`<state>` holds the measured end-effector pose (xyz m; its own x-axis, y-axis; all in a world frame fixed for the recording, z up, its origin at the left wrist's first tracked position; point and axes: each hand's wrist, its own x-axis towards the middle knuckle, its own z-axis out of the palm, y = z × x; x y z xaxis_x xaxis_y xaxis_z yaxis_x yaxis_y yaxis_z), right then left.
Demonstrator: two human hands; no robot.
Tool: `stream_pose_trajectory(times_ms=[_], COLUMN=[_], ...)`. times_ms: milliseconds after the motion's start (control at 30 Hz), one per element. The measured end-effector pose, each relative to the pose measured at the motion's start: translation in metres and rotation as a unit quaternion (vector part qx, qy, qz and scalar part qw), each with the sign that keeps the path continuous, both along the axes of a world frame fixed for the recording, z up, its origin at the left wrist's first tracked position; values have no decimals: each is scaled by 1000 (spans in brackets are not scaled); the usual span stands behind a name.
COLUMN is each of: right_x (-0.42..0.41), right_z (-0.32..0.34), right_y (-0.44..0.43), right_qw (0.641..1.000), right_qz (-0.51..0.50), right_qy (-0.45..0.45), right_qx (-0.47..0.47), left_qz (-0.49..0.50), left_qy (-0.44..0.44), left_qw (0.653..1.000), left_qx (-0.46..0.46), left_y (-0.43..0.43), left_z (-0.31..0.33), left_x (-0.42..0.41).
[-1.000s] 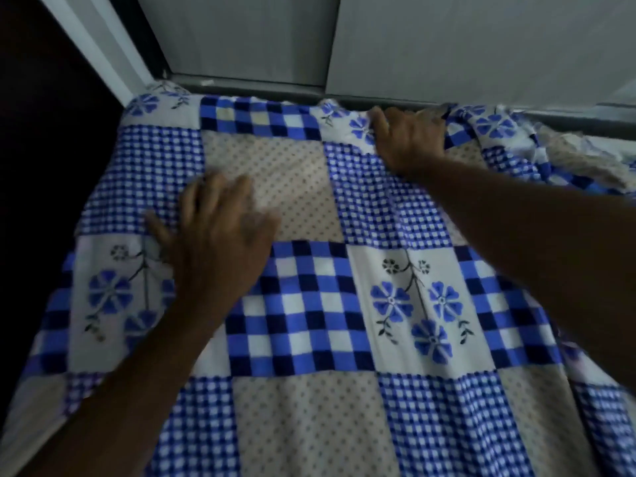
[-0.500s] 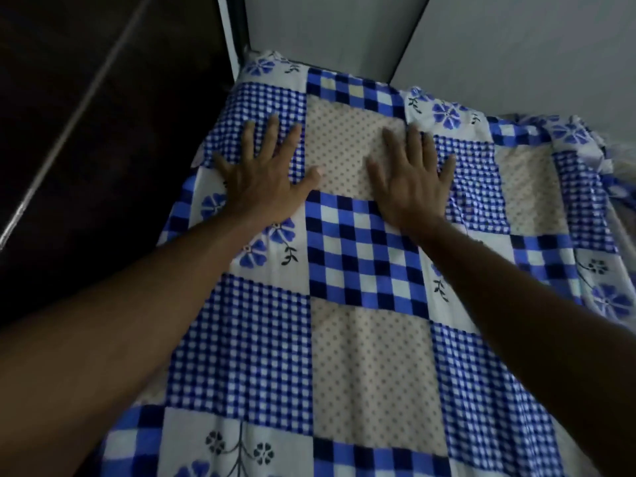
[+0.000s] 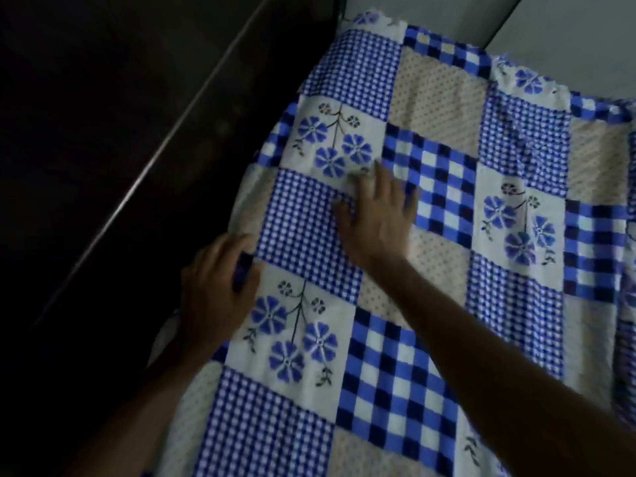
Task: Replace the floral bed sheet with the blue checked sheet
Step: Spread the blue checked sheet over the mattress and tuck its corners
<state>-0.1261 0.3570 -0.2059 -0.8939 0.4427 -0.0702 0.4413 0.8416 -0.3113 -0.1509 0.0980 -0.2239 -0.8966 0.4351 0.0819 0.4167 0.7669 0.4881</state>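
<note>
The blue checked sheet [image 3: 430, 270] lies spread over the bed. The left hand [image 3: 216, 287] curls its fingers over the sheet's left edge, apparently to tuck it down. The right hand [image 3: 375, 222] rests flat, fingers spread, gripping nothing, probably pinning the cloth against sliding.

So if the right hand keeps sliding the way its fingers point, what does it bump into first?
Nothing solid soon, it seems. The right hand lies flat on the blue checked sheet, fingers pointing toward the far end of the bed. Only more sheet lies ahead, then probably the pale wall behind its far edge, though depth is hard to judge.
</note>
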Motion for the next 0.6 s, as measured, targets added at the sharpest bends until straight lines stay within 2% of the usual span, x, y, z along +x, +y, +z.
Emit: stream_pose_trajectory(times_ms=[100,200,267,367,467,600], right_x=[49,100,132,167,184,189], right_z=[2,0,1,2,0,0], right_y=[-90,-169,-214,-259,-279,-289], right_qw=[995,985,973,957,955,957], right_qz=[85,153,208,269,284,278], right_qy=[10,12,3,-8,-19,-32], right_qx=[-43,-74,-100,-108,-85,-76], left_qz=[122,219,270,278,237,251], left_qy=[-122,-182,-212,-203,-145,-101], left_qw=[985,958,939,939,958,953], left_qx=[-3,-34,-10,0,-74,-133], left_y=[-90,-166,-198,-216,-226,-242], left_z=[6,7,10,24,20,19], left_x=[69,135,170,193,185,182])
